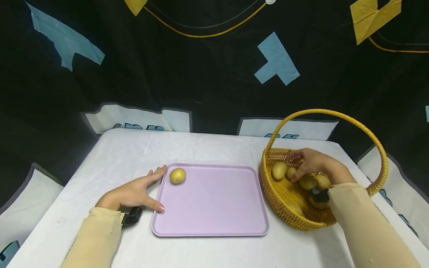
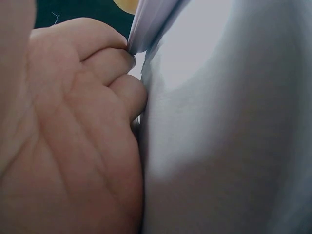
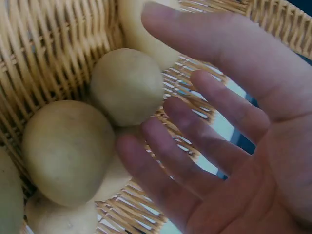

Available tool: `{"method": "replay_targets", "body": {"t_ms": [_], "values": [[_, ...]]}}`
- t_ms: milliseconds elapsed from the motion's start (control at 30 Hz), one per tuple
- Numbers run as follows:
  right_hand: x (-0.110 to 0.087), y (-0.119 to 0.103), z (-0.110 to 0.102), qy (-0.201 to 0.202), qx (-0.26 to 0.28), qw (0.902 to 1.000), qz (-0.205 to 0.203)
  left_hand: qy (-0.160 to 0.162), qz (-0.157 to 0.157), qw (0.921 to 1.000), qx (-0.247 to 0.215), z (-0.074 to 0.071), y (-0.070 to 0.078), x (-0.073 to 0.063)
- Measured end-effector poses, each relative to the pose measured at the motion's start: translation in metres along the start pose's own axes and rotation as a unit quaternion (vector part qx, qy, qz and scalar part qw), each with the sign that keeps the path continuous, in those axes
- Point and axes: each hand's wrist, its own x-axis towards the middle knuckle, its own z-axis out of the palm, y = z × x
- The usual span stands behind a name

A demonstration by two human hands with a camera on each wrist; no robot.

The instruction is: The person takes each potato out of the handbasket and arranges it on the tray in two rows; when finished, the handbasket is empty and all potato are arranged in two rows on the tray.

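Note:
A pale purple tray point(image 1: 214, 201) lies on the white table, with one potato point(image 1: 177, 175) near its far left corner. My left hand point(image 1: 135, 191) rests at the tray's left edge, thumb and fingers spread and touching the rim. In the left wrist view the fingertips meet the tray edge point(image 2: 141, 29). My right hand point(image 1: 313, 163) reaches inside a yellow wicker basket point(image 1: 278, 204) holding several potatoes. The right wrist view shows the fingers point(image 3: 195, 131) spread and slightly bent beside a potato point(image 3: 127, 87), with nothing gripped; another potato point(image 3: 68, 151) lies nearby.
The basket's tall arched handle point(image 1: 335, 111) rises over the right forearm. A black curtain point(image 1: 187, 82) with blue and yellow tape hangs behind the table. White cloth point(image 1: 201, 149) covers the tabletop around the tray.

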Motion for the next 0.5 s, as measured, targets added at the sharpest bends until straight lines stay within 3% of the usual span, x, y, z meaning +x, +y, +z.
{"method": "replay_targets", "body": {"t_ms": [500], "values": [[0.014,0.008,0.015,0.007,0.044,0.9989,0.016,0.000,0.004,0.9999,0.009,0.001,0.000,0.001]]}}
